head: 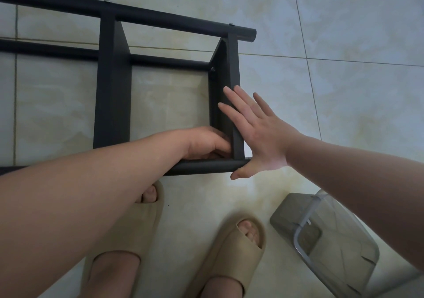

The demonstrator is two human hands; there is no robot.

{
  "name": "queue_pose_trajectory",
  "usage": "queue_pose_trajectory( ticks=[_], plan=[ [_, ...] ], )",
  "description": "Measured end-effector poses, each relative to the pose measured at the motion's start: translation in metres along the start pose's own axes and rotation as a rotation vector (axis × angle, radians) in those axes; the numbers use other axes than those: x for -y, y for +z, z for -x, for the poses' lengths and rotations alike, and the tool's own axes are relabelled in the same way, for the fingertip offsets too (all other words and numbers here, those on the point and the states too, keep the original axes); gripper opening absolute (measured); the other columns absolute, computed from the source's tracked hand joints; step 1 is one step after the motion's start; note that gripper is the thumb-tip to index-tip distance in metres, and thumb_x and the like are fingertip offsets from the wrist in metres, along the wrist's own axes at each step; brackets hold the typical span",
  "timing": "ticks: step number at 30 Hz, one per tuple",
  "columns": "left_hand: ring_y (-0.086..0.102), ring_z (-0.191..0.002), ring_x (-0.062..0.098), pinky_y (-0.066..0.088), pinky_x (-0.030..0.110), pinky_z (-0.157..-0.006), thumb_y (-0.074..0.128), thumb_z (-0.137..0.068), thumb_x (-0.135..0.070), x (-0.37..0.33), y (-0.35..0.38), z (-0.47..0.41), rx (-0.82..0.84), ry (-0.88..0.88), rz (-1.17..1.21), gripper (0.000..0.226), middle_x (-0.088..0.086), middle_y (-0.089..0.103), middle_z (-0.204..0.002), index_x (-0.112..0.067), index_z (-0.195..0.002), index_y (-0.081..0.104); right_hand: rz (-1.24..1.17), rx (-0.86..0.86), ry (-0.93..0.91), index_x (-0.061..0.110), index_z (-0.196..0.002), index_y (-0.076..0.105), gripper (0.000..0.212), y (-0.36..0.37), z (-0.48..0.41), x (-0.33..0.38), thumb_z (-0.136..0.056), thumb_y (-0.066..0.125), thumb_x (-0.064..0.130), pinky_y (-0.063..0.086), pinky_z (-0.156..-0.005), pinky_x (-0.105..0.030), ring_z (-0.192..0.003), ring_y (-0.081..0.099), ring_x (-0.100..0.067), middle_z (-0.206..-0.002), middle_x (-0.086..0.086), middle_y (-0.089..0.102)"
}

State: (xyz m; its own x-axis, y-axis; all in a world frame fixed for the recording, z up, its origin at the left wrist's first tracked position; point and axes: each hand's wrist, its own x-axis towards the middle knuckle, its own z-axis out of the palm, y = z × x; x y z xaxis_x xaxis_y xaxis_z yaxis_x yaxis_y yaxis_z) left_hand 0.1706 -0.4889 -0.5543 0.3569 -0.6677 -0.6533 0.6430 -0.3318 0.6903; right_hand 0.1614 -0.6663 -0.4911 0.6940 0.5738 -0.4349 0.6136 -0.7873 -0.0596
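Observation:
A dark metal rack frame (112, 95) stands on the tiled floor, with round tubes along its near and far sides and flat panels across. My left hand (206, 142) reaches inside the frame at the near right corner, its fingers curled against the right end panel (226, 68) just above the near tube (202, 168). What the fingers hold is hidden. My right hand (254, 130) lies flat with straight, spread fingers against the outer face of that same panel, thumb down past the tube's end.
My two feet in beige slippers (231, 254) stand on the pale floor tiles just in front of the frame. A translucent grey plastic container (325, 240) lies on the floor at the lower right, partly under my right forearm.

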Motion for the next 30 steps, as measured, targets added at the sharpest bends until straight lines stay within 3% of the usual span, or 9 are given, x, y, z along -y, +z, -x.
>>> queue_pose_trajectory(
  ticks=[4,7,9,14,18,23,27,30],
  plan=[
    [0.066,-0.08,0.026,0.052,0.034,-0.078,0.062,-0.088,-0.004,0.0003,0.0005,-0.0002,0.0,0.017,0.012,0.007,0.014,0.068,-0.085,-0.004,-0.088,0.069,-0.002,0.001,0.001,0.016,-0.161,-0.003,0.143,0.0007,0.0002,-0.0003,-0.056,0.04,0.102,0.0,-0.125,-0.055,-0.151,-0.029,-0.021,-0.167,-0.003,-0.023],
    [0.06,-0.082,0.026,0.047,0.037,-0.08,0.065,-0.087,-0.012,0.0014,0.0002,0.0001,-0.021,0.006,-0.04,0.028,0.016,0.064,-0.088,0.012,-0.102,0.066,-0.003,0.001,0.0,0.016,-0.161,-0.004,0.143,0.0008,0.0005,-0.0005,-0.056,0.04,0.102,-0.001,-0.125,-0.055,-0.151,-0.03,-0.021,-0.167,-0.003,-0.023],
    [0.059,-0.081,0.025,0.046,0.037,-0.08,0.064,-0.09,-0.01,0.0038,-0.0009,-0.0017,-0.032,0.009,-0.07,0.029,0.016,0.063,-0.088,0.015,-0.105,0.064,-0.002,0.003,0.002,0.015,-0.161,-0.003,0.143,0.0005,0.0003,-0.0005,-0.056,0.04,0.102,-0.001,-0.125,-0.055,-0.151,-0.03,-0.02,-0.167,-0.004,-0.023],
    [0.066,-0.074,0.023,0.052,0.029,-0.07,0.061,-0.089,0.001,0.0037,-0.0028,-0.0046,0.016,0.015,0.011,0.009,0.012,0.067,-0.081,-0.002,-0.09,0.069,-0.002,0.009,0.005,0.015,-0.161,-0.003,0.144,0.0,0.0,-0.0002,-0.055,0.041,0.102,0.0,-0.125,-0.055,-0.151,-0.029,-0.021,-0.167,-0.004,-0.023],
    [0.07,-0.066,0.02,0.054,0.025,-0.06,0.052,-0.09,0.008,0.0037,-0.0035,-0.0048,0.082,-0.011,0.154,0.039,0.008,0.07,-0.071,-0.014,-0.066,0.074,0.001,0.007,0.006,0.015,-0.161,-0.002,0.144,0.0005,0.0,-0.0003,-0.055,0.041,0.102,0.001,-0.125,-0.056,-0.152,-0.027,-0.022,-0.167,-0.004,-0.023],
    [0.061,-0.075,0.023,0.049,0.035,-0.074,0.052,-0.095,-0.015,0.0023,-0.0014,0.0004,0.108,-0.114,0.042,0.02,0.009,0.067,-0.083,-0.009,-0.091,0.07,0.0,0.004,0.005,0.014,-0.161,-0.001,0.144,0.0005,0.0003,0.0003,-0.056,0.04,0.102,0.002,-0.125,-0.056,-0.153,-0.025,-0.023,-0.167,-0.005,-0.021],
    [0.063,-0.089,0.031,0.049,0.047,-0.092,0.058,-0.092,-0.002,0.0012,-0.0003,-0.0001,0.015,-0.028,0.018,0.018,0.02,0.066,-0.092,0.01,-0.101,0.067,0.001,0.004,0.006,0.014,-0.162,-0.002,0.144,-0.0002,0.0004,-0.0003,-0.056,0.041,0.102,0.002,-0.125,-0.057,-0.153,-0.025,-0.023,-0.167,-0.005,-0.022],
    [0.067,-0.081,0.029,0.053,0.036,-0.08,0.056,-0.09,0.005,0.0027,-0.0013,-0.0014,0.035,-0.001,0.059,0.011,0.016,0.069,-0.083,0.003,-0.088,0.067,-0.003,0.0,0.006,0.014,-0.162,-0.001,0.144,0.0006,0.0008,-0.0001,-0.056,0.041,0.102,0.002,-0.125,-0.056,-0.153,-0.025,-0.023,-0.168,-0.005,-0.022]
  ],
)
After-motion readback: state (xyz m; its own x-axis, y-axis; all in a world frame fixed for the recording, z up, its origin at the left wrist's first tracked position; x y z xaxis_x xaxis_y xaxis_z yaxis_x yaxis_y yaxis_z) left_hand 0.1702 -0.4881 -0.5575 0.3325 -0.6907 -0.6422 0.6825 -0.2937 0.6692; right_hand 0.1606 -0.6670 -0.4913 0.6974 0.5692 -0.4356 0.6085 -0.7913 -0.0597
